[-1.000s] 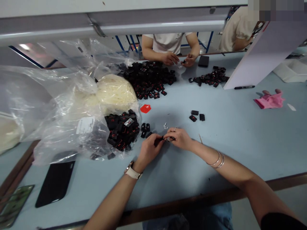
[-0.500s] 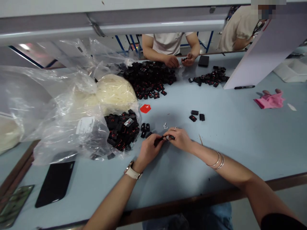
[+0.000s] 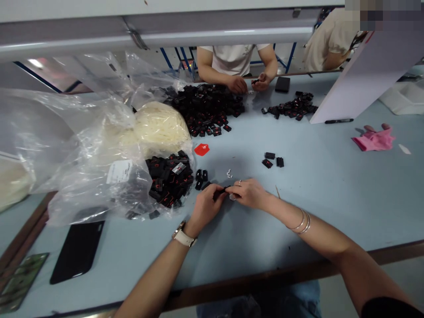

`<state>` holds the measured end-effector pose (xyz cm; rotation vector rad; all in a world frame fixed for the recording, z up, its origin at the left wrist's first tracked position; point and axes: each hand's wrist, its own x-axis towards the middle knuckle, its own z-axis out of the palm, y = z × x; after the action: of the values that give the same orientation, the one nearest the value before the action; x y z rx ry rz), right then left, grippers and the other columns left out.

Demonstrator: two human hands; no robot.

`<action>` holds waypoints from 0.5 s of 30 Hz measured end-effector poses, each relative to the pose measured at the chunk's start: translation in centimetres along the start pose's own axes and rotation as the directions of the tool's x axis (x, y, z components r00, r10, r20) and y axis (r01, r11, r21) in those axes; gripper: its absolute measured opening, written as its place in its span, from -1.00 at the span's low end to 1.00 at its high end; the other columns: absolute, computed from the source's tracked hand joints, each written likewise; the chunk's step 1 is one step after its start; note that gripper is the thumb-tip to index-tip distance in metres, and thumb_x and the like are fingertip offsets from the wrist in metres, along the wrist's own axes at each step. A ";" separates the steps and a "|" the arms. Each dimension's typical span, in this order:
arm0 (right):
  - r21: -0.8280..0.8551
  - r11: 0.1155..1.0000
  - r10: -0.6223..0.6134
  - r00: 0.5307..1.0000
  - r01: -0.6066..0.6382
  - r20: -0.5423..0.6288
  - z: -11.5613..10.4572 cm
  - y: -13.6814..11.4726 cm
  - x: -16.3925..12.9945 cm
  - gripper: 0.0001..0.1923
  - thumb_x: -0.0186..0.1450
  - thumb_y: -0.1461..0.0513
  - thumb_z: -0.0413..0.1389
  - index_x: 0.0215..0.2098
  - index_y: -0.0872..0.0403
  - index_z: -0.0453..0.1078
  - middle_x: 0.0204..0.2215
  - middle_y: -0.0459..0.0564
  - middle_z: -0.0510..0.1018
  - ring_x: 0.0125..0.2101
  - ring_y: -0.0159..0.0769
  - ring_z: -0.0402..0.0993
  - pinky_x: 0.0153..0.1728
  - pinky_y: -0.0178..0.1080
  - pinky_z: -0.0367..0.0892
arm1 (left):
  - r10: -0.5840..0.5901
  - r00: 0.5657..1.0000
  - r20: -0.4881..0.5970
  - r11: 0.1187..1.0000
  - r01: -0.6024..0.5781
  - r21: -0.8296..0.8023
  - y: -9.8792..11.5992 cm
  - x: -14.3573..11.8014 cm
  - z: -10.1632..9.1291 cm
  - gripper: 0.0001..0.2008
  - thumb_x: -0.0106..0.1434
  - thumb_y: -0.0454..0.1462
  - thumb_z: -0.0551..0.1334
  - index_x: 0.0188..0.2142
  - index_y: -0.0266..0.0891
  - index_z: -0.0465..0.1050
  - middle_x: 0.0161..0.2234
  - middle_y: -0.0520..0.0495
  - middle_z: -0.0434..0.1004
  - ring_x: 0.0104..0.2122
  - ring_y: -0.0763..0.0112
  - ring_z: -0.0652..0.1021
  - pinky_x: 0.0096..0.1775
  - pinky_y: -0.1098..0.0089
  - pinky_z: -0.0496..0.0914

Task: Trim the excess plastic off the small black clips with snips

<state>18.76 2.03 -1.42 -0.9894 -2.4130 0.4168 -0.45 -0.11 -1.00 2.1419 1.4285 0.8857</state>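
Note:
Pinched in my left hand (image 3: 206,205), with a watch at the wrist, is a small black plastic part (image 3: 224,190). My right hand (image 3: 251,193) meets it from the other side, fingertips closed at the part's end. Something pale shows under those fingers, too small to name. Just beyond my hands lie tiny white pieces (image 3: 229,174). Several small black housings (image 3: 199,183) sit near my left fingers, and three more black housings (image 3: 270,156) lie farther off to the right.
At left, a clear plastic bag (image 3: 82,176) lies beside a heap of black parts (image 3: 170,183). A red piece (image 3: 202,149), a black phone-like slab (image 3: 77,251) and a pink glove (image 3: 374,140) rest on the table. Opposite, a co-worker's hands (image 3: 238,85) handle similar parts.
My right fingers have shifted on the part; the dark item seen under them earlier is now mostly hidden. My left hand keeps its hold, and the view has moved slightly.

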 end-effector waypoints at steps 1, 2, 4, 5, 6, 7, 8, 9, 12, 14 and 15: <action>0.005 1.000 0.007 1.000 -0.007 0.007 0.0 -0.1 0.0 -0.81 0.26 0.31 0.08 -0.22 -0.01 0.50 -0.47 -0.08 0.55 -0.50 -0.38 0.37 -0.49 -0.31 0.08 | -0.006 1.000 0.004 1.000 0.006 0.004 0.0 0.0 0.0 -0.95 0.22 -0.29 0.19 -0.37 -0.21 0.40 -0.48 0.00 0.48 -0.48 0.42 0.48 -0.42 0.42 0.36; 0.021 1.000 0.014 1.000 -0.014 0.011 0.1 -0.2 0.1 -0.82 0.25 0.31 0.08 -0.23 0.00 0.49 -0.49 -0.09 0.53 -0.51 -0.38 0.37 -0.48 -0.32 0.09 | -0.012 1.000 0.008 1.000 0.012 0.008 0.0 0.0 0.0 -0.95 0.22 -0.29 0.19 -0.36 -0.21 0.40 -0.47 0.00 0.48 -0.47 0.41 0.48 -0.41 0.42 0.36; 0.089 0.996 0.033 0.999 -0.032 -0.010 0.1 -0.4 0.1 -0.84 0.25 0.31 0.08 -0.27 0.01 0.48 -0.51 -0.11 0.52 -0.51 -0.38 0.36 -0.46 -0.32 0.12 | -0.017 1.000 0.013 1.000 0.017 0.016 -0.1 0.0 0.0 -0.95 0.22 -0.28 0.19 -0.36 -0.21 0.40 -0.47 0.01 0.48 -0.47 0.42 0.48 -0.40 0.42 0.36; 0.137 0.990 0.051 0.998 -0.045 -0.040 0.1 -0.5 0.1 -0.85 0.26 0.30 0.06 -0.27 0.01 0.47 -0.52 -0.11 0.51 -0.51 -0.38 0.36 -0.45 -0.32 0.15 | -0.017 1.000 0.013 1.000 0.016 0.019 -0.1 0.0 0.0 -0.95 0.22 -0.28 0.19 -0.35 -0.21 0.40 -0.47 0.01 0.48 -0.48 0.42 0.48 -0.41 0.42 0.35; 0.194 0.980 0.072 0.994 -0.055 -0.083 0.0 -0.7 0.0 -0.84 0.27 0.28 0.04 -0.26 0.02 0.46 -0.52 -0.11 0.51 -0.51 -0.38 0.36 -0.43 -0.32 0.18 | -0.015 1.000 0.012 1.000 0.015 0.018 -0.1 -0.1 0.1 -0.95 0.21 -0.28 0.20 -0.35 -0.21 0.40 -0.47 0.01 0.48 -0.49 0.43 0.48 -0.42 0.42 0.35; 0.256 0.964 0.105 0.985 -0.068 -0.135 -0.1 -0.8 0.0 -0.82 0.30 0.25 0.01 -0.23 0.02 0.45 -0.51 -0.10 0.51 -0.50 -0.38 0.37 -0.40 -0.32 0.21 | -0.013 1.000 0.009 1.000 0.013 0.018 -0.1 -0.1 0.1 -0.95 0.21 -0.28 0.20 -0.35 -0.21 0.40 -0.48 0.01 0.48 -0.50 0.43 0.47 -0.43 0.43 0.34; 0.322 0.943 0.153 0.969 -0.084 -0.194 -0.3 -1.0 0.0 -0.79 0.33 0.22 -0.03 -0.20 0.02 0.44 -0.49 -0.08 0.52 -0.48 -0.37 0.38 -0.37 -0.31 0.24 | -0.010 1.000 0.007 1.000 0.010 0.015 -0.2 -0.1 0.1 -0.95 0.21 -0.27 0.21 -0.36 -0.21 0.40 -0.48 0.01 0.48 -0.51 0.44 0.47 -0.44 0.43 0.34; 0.390 0.915 0.209 0.945 -0.098 -0.253 -0.5 -1.2 0.0 -0.73 0.37 0.17 -0.09 -0.17 0.02 0.43 -0.45 -0.06 0.52 -0.44 -0.36 0.39 -0.33 -0.29 0.28 | -0.008 1.000 0.006 1.000 0.008 0.012 -0.2 -0.1 0.2 -0.95 0.20 -0.27 0.22 -0.36 -0.21 0.40 -0.49 0.02 0.47 -0.52 0.44 0.46 -0.44 0.43 0.34; 0.569 0.814 0.378 0.850 -0.117 -0.368 -0.8 -1.5 0.2 -0.52 0.40 -0.02 -0.22 -0.21 0.05 0.43 -0.36 0.03 0.52 -0.34 -0.31 0.42 -0.26 -0.23 0.34 | -0.002 1.000 -0.001 1.000 0.002 0.001 -0.2 -0.1 0.2 -0.95 0.20 -0.27 0.22 -0.36 -0.20 0.39 -0.49 0.03 0.47 -0.52 0.44 0.47 -0.45 0.43 0.35; 0.669 0.728 0.473 0.814 -0.146 -0.337 -0.7 -1.5 0.4 -0.39 0.35 -0.15 -0.26 -0.33 0.06 0.43 -0.47 0.00 0.46 -0.43 -0.32 0.40 -0.36 -0.24 0.34 | -0.004 1.000 0.005 1.000 0.004 0.002 -0.2 -0.1 0.2 -0.94 0.21 -0.26 0.21 -0.35 -0.21 0.39 -0.48 0.02 0.48 -0.51 0.44 0.47 -0.45 0.43 0.35; 0.715 0.678 0.511 0.809 -0.172 -0.290 -0.5 -1.5 0.4 -0.35 0.33 -0.19 -0.27 -0.40 0.07 0.42 -0.55 -0.04 0.40 -0.50 -0.35 0.37 -0.44 -0.27 0.32 | -0.007 1.000 0.008 1.000 0.006 0.005 -0.2 -0.1 0.1 -0.93 0.22 -0.25 0.21 -0.35 -0.21 0.40 -0.48 0.02 0.48 -0.51 0.44 0.47 -0.44 0.43 0.36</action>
<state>17.94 1.35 -0.16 -1.0538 -1.4291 0.9710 -0.48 -0.15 -1.22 2.1408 1.4342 0.8709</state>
